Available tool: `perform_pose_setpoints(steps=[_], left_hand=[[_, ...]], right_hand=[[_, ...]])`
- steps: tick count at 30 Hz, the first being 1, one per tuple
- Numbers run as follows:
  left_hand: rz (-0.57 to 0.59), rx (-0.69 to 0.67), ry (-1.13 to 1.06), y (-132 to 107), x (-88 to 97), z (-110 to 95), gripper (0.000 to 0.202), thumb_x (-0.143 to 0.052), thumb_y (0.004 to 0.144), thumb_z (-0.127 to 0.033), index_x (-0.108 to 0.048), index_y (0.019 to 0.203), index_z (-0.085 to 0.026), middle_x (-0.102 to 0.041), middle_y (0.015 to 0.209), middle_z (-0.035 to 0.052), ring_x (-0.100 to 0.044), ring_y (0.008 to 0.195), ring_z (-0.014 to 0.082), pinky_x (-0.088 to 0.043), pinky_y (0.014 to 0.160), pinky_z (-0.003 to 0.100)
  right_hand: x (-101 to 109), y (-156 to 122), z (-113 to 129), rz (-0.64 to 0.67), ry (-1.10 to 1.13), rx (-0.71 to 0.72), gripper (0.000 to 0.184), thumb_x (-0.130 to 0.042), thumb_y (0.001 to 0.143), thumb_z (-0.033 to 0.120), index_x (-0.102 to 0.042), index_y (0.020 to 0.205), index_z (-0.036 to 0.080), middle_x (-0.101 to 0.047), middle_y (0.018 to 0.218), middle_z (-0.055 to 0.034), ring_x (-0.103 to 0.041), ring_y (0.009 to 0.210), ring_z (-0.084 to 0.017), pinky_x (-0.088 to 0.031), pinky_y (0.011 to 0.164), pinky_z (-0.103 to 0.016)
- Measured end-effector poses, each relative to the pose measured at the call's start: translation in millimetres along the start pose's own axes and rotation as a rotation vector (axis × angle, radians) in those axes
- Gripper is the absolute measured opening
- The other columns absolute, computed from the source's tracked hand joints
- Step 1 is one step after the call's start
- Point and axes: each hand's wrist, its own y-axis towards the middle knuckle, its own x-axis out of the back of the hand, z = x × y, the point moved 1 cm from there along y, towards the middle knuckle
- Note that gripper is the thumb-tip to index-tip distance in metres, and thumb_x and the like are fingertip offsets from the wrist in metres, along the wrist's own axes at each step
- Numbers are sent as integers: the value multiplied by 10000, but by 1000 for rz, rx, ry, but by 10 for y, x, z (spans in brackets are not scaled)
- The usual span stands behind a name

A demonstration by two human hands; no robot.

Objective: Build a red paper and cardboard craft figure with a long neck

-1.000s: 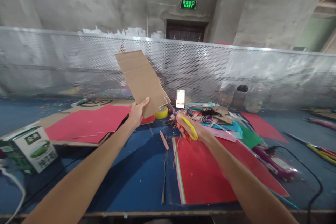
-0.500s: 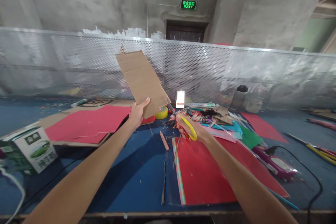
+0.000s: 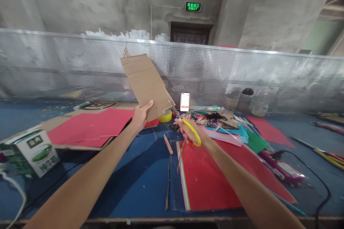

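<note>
My left hand [image 3: 141, 115] grips the lower edge of a brown cardboard piece [image 3: 145, 84] and holds it up, tilted, above the blue table [image 3: 139, 171]. My right hand [image 3: 190, 131] is closed on scissors with yellow handles [image 3: 191, 131]. The scissor blades reach up-left to the cardboard's lower right edge. A stack of red paper [image 3: 215, 171] lies under my right forearm.
Red sheets on cardboard [image 3: 88, 127] lie at the left, and a green-and-white carton [image 3: 32, 152] stands at the far left. A yellow tape roll [image 3: 165, 115], a phone [image 3: 184, 101], coloured paper scraps [image 3: 233, 132], a glue gun [image 3: 282, 168] with black cable, and a perforated metal screen [image 3: 242, 75] are there too.
The cardboard and both hands have shifted very slightly. The scissors stay at the cardboard's edge.
</note>
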Motion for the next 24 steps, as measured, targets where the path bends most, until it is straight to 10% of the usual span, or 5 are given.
perform_pose_setpoints(steps=[24], left_hand=[[38,-10,-23,11,-24,-60,350,-826,710,-231,-749,1031,-111,-779,1085,141,-761,940,307,-651,833,445]], right_hand=[[-6,44,36,-64,-294,72,447,-459,959,666,-435,844,234,-520,673,0,-504,535,-138,-372,455,-229]])
